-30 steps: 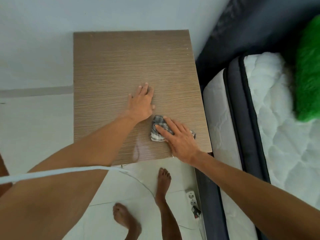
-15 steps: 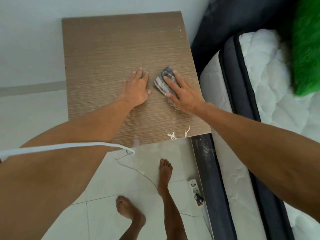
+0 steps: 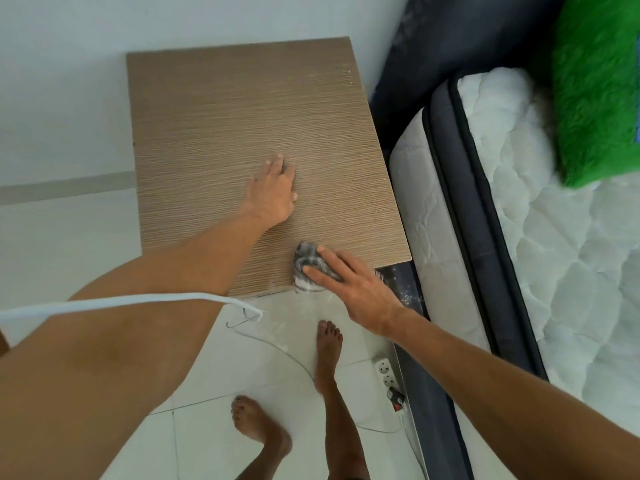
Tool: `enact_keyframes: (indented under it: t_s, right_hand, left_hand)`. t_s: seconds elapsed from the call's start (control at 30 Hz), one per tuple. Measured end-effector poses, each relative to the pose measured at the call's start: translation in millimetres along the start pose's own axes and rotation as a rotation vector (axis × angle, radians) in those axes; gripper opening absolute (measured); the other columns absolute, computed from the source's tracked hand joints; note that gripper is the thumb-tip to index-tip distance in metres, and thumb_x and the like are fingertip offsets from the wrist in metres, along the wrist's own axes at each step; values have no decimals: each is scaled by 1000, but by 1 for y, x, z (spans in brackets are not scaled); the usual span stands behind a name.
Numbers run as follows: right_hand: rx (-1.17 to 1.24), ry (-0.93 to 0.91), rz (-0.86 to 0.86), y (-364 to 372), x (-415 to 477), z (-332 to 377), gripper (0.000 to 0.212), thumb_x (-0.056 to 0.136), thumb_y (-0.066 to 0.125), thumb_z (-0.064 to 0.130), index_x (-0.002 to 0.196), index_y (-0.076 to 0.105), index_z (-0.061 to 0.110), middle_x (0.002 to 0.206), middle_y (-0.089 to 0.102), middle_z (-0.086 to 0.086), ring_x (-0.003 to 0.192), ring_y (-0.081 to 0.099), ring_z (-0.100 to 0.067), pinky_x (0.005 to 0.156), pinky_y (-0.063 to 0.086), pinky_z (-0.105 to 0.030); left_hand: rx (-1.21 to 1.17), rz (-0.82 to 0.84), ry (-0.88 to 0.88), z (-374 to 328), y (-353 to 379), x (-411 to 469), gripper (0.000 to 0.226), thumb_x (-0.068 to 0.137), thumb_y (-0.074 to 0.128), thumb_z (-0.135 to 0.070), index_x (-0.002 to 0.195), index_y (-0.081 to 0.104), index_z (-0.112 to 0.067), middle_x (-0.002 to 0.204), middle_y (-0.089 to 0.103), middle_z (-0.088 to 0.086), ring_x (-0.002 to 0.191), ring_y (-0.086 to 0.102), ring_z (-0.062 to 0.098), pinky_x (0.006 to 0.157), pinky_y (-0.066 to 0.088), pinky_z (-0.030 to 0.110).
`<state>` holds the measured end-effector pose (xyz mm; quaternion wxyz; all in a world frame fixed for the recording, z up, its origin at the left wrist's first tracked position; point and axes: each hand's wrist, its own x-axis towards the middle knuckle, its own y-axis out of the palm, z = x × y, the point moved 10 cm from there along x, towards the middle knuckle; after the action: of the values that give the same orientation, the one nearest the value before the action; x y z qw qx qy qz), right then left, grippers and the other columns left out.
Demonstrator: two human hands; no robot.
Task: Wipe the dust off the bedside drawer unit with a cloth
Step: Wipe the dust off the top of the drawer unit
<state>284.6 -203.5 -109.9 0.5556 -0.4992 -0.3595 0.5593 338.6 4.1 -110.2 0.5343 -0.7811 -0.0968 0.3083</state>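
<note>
The bedside drawer unit (image 3: 225,126) shows its brown wood-grain top from above, standing against the white wall. My left hand (image 3: 275,195) lies flat on the middle of the top, fingers together, holding nothing. My right hand (image 3: 349,285) presses a crumpled grey checked cloth (image 3: 306,268) down at the front edge of the top, near its right corner. Part of the cloth hangs past the edge, and my fingers cover its right side.
A mattress (image 3: 519,237) on a dark bed frame (image 3: 436,393) stands close to the unit's right side, with a green pillow (image 3: 595,88) on it. A power strip (image 3: 389,379) and cable lie on the white tiled floor by my bare feet (image 3: 327,348). A white cord (image 3: 138,304) crosses my left arm.
My right hand has slid the cloth from the middle right of the top back to the front edge. The white crumbs near that edge are gone. My left hand stays flat.
</note>
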Motion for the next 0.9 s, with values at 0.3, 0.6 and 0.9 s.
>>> enact_keyframes:
  t_s: [0.3, 0.6, 0.9]
  right_hand:
    - [-60, -133, -73, -82, 46, -63, 81, 74, 75, 3, 146, 38, 11, 144, 48, -16, 120, 52, -35, 106, 40, -46]
    - [20, 113, -185, -147, 183, -206, 75, 81, 52, -4, 151, 32, 15, 154, 34, -13, 121, 45, -39, 102, 41, -52]
    - [66, 218, -174, -160, 304, -298, 67, 86, 40, 14, 151, 28, 12, 155, 30, -13, 124, 44, -41, 104, 38, -51]
  left_hand:
    - [-18, 9, 11, -20, -14, 18, 65, 92, 58, -22, 148, 27, -11, 160, 14, 11, 148, 13, 32, 116, 25, 49]
    - [-35, -56, -23, -37, -36, 91, 67, 91, 57, -31, 148, 26, -14, 159, 17, 10, 146, 19, 32, 113, 30, 51]
    - [-42, -37, -70, -39, -29, 112, 70, 94, 52, -29, 152, 14, -17, 162, 0, 8, 149, 5, 29, 114, 19, 61]
